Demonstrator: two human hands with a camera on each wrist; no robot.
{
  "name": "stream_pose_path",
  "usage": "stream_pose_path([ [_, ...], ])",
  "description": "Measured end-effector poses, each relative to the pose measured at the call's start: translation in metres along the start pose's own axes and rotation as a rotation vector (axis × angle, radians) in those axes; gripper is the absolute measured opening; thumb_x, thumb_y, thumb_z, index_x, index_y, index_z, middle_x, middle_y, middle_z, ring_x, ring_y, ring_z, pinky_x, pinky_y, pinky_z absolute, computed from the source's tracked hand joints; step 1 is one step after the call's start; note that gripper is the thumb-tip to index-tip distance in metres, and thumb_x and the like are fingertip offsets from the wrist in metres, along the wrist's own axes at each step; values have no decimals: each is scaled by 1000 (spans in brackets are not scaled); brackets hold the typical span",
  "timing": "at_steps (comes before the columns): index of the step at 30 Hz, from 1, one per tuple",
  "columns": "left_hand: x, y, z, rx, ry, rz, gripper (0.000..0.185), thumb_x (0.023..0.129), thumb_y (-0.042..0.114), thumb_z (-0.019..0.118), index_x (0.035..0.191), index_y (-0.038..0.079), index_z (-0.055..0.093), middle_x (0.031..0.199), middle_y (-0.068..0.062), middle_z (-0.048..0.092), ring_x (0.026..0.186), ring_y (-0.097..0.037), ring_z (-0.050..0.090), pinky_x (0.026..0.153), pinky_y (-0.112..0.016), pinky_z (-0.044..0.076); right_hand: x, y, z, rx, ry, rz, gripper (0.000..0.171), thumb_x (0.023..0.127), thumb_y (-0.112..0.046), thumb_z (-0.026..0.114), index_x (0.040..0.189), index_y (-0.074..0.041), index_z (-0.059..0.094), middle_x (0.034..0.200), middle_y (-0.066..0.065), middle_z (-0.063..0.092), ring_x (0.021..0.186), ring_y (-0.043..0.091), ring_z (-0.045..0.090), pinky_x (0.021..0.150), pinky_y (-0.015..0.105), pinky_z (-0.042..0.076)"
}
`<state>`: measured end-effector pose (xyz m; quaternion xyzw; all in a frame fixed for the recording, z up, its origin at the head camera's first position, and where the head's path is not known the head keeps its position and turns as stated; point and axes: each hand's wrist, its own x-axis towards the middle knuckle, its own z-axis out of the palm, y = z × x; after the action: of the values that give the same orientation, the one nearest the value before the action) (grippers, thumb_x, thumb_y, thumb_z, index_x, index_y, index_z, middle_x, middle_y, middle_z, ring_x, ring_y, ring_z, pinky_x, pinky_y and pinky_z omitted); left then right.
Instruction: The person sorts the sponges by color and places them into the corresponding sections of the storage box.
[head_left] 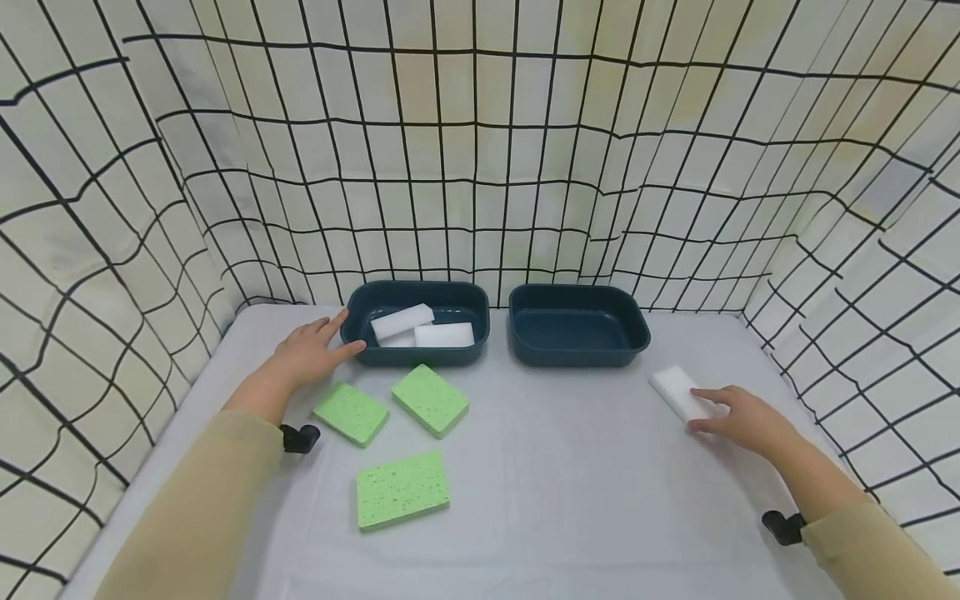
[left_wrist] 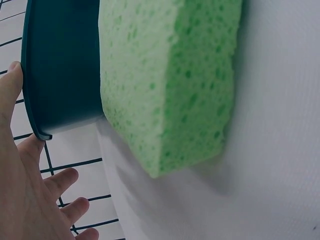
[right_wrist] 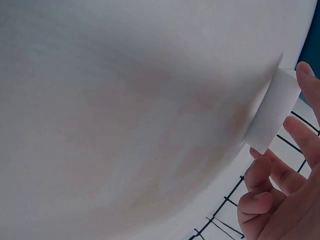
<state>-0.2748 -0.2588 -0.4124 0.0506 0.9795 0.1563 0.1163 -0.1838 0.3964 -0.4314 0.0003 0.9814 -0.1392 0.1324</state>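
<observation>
My left hand [head_left: 306, 354] touches the left end of a dark teal tray [head_left: 412, 357], fingers spread, with thumb and index at its rim. Inside that tray lie several white foam blocks [head_left: 444, 335]. Close to the left wrist are two green sponges, one nearer [head_left: 351, 413] and one farther right [head_left: 430, 400]; a green sponge [left_wrist: 195, 85] looms large in the left wrist view. Over on the right, my right hand [head_left: 750, 421] pinches the near end of a white foam block [head_left: 677, 392] lying on the table. In the right wrist view, thumb and fingers meet this block [right_wrist: 274, 111] from opposite sides.
A second teal tray [head_left: 577, 360] stands right of the first, with nothing in it. Another green sponge [head_left: 402, 490] lies toward the front on the white-covered table [head_left: 562, 492]. Black wire grid [head_left: 495, 150] walls rise at the back and both sides.
</observation>
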Motion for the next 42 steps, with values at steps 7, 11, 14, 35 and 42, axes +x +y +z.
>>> stream_pose_path([
  [7,0,0,0,9,7,2,92,96,73,31,160,14,3,159,-32,9,141,-59,7,109,-74,11,-2,-2,1,-4,-3,20,87,80,-62,73,146,-11,50,141,37,40,124,57,40,93,70,41],
  [11,0,-1,1,8,5,6,92,96,73,31,160,14,2,159,-33,9,141,-59,8,109,-75,11,-3,-3,-2,-16,26,7,80,83,-61,71,144,-12,53,141,35,42,125,56,41,94,69,40],
  [14,1,-2,1,1,0,5,92,96,72,32,160,14,1,159,-33,9,141,-59,7,109,-74,10,-3,-3,-6,-18,63,-17,75,86,-59,69,143,-11,54,140,34,44,125,55,42,95,69,40],
  [35,2,-5,5,-11,6,15,92,95,74,31,160,17,-1,159,-32,7,141,-58,6,109,-74,9,1,-32,-59,-5,199,-100,83,84,-69,64,144,-13,53,138,25,46,97,34,51,63,33,46],
  [42,3,-6,5,-4,8,16,94,94,76,28,160,16,0,159,-32,7,141,-59,6,109,-74,10,20,-82,-69,-22,197,-180,74,85,-64,67,143,-19,56,143,17,48,100,31,52,67,35,47],
])
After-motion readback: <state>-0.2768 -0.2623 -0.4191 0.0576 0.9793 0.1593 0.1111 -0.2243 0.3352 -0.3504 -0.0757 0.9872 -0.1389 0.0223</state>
